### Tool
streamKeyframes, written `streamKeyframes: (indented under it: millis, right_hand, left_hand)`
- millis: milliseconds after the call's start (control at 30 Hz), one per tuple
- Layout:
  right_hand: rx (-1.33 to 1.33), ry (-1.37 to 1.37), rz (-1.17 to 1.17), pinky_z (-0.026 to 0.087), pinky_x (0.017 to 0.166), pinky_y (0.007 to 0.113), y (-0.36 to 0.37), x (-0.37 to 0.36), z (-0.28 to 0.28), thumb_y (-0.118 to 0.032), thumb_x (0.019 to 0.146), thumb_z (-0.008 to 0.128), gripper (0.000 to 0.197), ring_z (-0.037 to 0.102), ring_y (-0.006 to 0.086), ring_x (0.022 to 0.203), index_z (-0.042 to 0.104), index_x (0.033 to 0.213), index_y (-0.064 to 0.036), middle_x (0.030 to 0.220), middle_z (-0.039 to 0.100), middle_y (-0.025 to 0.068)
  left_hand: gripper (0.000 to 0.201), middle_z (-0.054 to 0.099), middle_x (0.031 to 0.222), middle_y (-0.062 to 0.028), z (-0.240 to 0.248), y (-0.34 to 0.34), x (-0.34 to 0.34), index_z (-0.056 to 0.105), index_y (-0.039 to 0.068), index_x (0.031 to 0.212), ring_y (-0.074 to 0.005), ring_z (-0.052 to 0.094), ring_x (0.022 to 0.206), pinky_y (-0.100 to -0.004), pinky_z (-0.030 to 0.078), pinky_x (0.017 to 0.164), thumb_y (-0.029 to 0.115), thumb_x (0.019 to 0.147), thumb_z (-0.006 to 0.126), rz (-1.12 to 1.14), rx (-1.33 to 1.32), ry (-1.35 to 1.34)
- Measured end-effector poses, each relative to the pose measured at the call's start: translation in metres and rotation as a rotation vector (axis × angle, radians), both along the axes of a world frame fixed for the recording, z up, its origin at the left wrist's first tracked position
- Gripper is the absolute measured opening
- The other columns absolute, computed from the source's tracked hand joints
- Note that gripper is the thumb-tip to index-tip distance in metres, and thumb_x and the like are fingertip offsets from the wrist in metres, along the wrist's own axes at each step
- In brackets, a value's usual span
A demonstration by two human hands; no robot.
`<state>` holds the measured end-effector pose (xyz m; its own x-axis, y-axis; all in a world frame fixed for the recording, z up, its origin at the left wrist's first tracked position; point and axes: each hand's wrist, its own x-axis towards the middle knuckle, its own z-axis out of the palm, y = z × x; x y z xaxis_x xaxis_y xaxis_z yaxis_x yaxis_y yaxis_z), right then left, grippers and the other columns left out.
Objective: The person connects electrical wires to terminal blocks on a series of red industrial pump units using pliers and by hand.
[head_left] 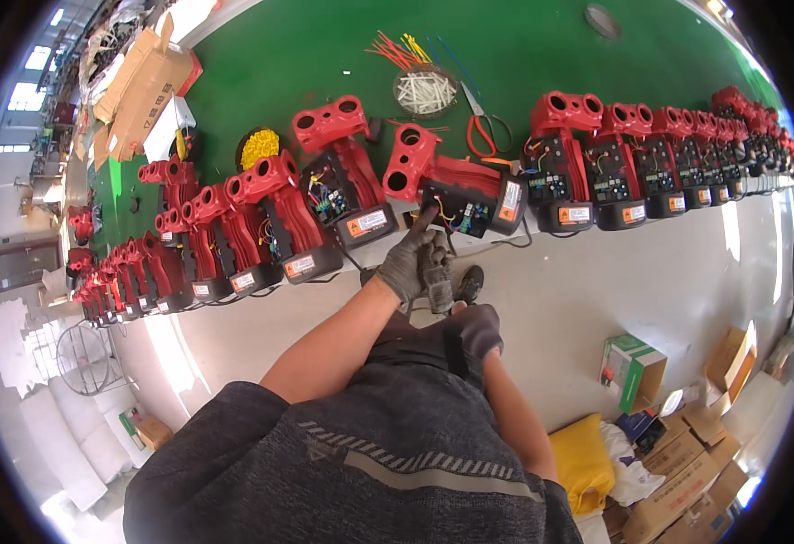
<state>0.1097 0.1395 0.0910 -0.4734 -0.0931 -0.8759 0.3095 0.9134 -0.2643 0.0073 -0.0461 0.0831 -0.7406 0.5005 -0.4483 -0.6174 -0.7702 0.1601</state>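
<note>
A red metal unit with a black base [459,204] lies turned on its side at the bench edge in front of me. Its housing is uncovered, showing a circuit board [469,216] and coloured wires. My left hand [406,263], in a grey glove, reaches up to the near edge of this unit, fingertips by the board. Close beside it, my right hand [436,272], also gloved, is curled with its fingers bent. Whatever either hand pinches is too small or hidden to name. A black cable [517,241] hangs from the unit near the hands.
Similar red units [347,181] line the bench edge on both sides. Behind them on the green bench top [279,45] are a bowl of white pieces [426,92], orange-handled scissors [479,127], cable ties [392,50] and yellow connectors [259,145]. Cartons [678,471] stand on the floor at right.
</note>
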Motion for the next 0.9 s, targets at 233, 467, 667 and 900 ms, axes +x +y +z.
streamKeyframes:
  millis: [233, 467, 667, 900]
  right_hand:
    - [0.08, 0.156, -0.229, 0.051, 0.072, 0.039, 0.0, -0.004, 0.031, -0.031, 0.089, 0.056, 0.027, 0.068, 0.03, 0.087, 0.07, 0.096, -0.0087, 0.094, 0.071, 0.0134]
    - [-0.588, 0.533, 0.428, 0.049, 0.07, 0.038, 0.018, -0.002, 0.028, -0.027, 0.08, 0.062, 0.025, 0.066, 0.0308, 0.076, 0.074, 0.101, -0.0183, 0.087, 0.07, 0.0107]
    - [-0.784, 0.38, 0.083, 0.05, 0.075, 0.041, 0.017, -0.016, 0.074, -0.033, 0.084, 0.057, 0.027, 0.065, 0.0372, 0.085, 0.067, 0.099, -0.0122, 0.086, 0.065, 0.0191]
    - [-0.313, 0.036, 0.428, 0.051, 0.087, 0.039, 0.009, -0.02, 0.048, -0.031, 0.102, 0.042, 0.037, 0.066, 0.0348, 0.109, 0.059, 0.119, -0.003, 0.107, 0.069, 0.0212]
  left_hand:
    - [0.056, 0.058, 0.095, -0.0001, 0.004, 0.0, 0.006, 0.055, 0.033, 0.14, -0.0148, 0.058, 0.072, -0.042, 0.051, 0.08, 0.014, 0.09, 0.069, 0.097, 0.02, -0.02]
    - [0.058, 0.058, 0.093, -0.0017, -0.001, 0.006, 0.007, 0.056, 0.03, 0.14, -0.0162, 0.059, 0.072, -0.0431, 0.051, 0.079, 0.012, 0.087, 0.072, 0.137, 0.066, -0.021]
    - [0.058, 0.062, 0.097, -0.0035, -0.008, 0.007, 0.008, 0.053, 0.031, 0.142, -0.0169, 0.062, 0.072, -0.0447, 0.054, 0.076, 0.011, 0.089, 0.068, 0.15, -0.04, -0.029]
    - [0.069, 0.062, 0.096, -0.0026, 0.007, 0.008, 0.007, 0.04, 0.025, 0.152, -0.0168, 0.061, 0.072, -0.0394, 0.055, 0.074, 0.009, 0.089, 0.064, 0.147, -0.13, -0.076]
